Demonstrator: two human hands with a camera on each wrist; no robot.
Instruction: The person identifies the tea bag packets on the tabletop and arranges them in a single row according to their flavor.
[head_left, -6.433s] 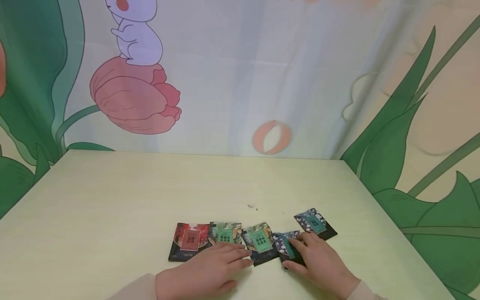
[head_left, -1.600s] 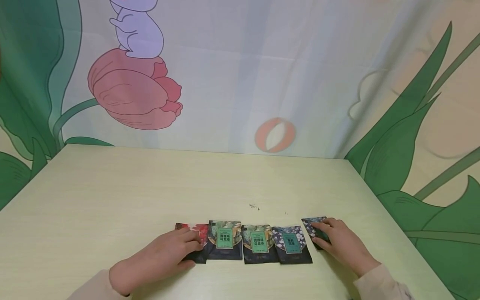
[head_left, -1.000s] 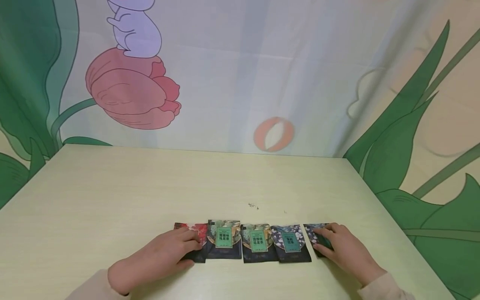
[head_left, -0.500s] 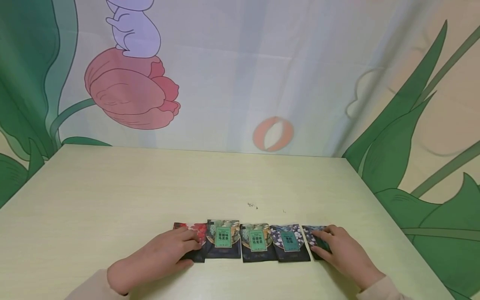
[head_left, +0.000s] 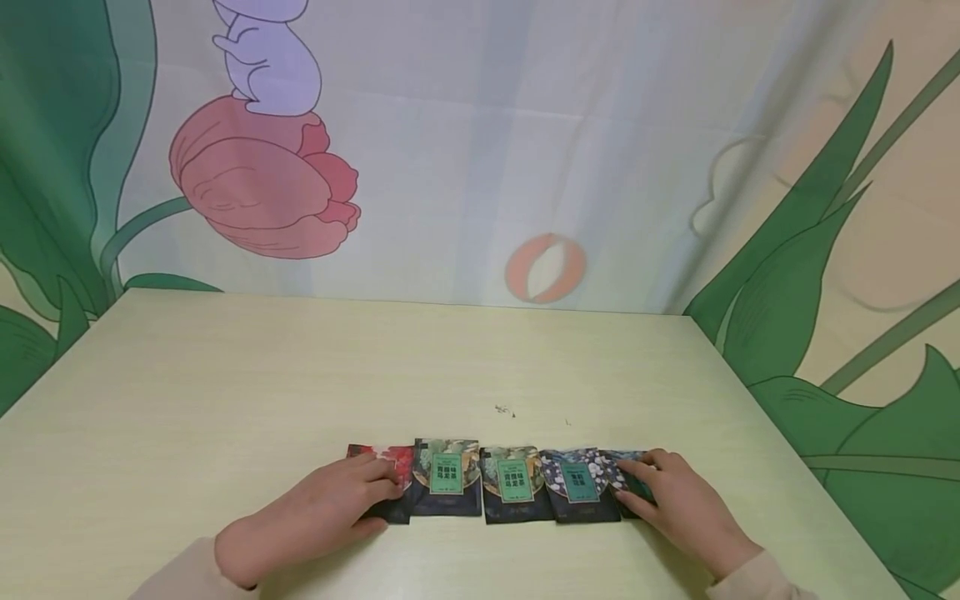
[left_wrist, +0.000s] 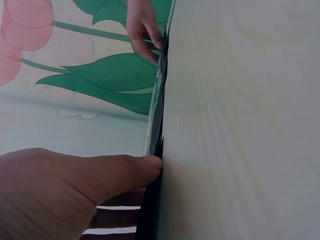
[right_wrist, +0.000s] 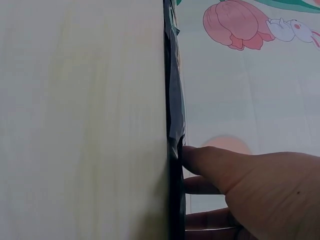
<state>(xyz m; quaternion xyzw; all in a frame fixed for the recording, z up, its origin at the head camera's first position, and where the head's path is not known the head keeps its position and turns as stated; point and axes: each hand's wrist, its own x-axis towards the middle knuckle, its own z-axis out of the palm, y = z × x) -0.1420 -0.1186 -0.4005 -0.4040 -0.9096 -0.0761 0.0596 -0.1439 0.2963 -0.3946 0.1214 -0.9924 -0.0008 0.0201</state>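
Several flat tea sachets lie side by side in a row in the head view. My left hand (head_left: pixel 318 510) rests on the red sachet (head_left: pixel 395 457) at the left end and covers much of it. Two green-labelled sachets follow, one green sachet (head_left: pixel 447 479) slightly higher and another green sachet (head_left: pixel 517 486) beside it. To their right lies a dark floral sachet (head_left: pixel 580 486). At the right end my right hand (head_left: pixel 686 504) touches a second floral sachet (head_left: pixel 611 468), its fingers and thumb over the top, hiding most of it. Both wrist views show thumb and fingers pressing on the sachets.
The sachets lie on a pale wooden table (head_left: pixel 337 367), toward its near side. Small dark marks (head_left: pixel 505 411) show on the tabletop behind the row. A printed curtain (head_left: pixel 420 167) with flowers and a rabbit hangs beyond the far edge.
My right hand has slid the rightmost floral sachet nearer and left, up against its neighbour. The middle sachets were straightened earlier. My left hand moved to the red sachet and has since stayed there.
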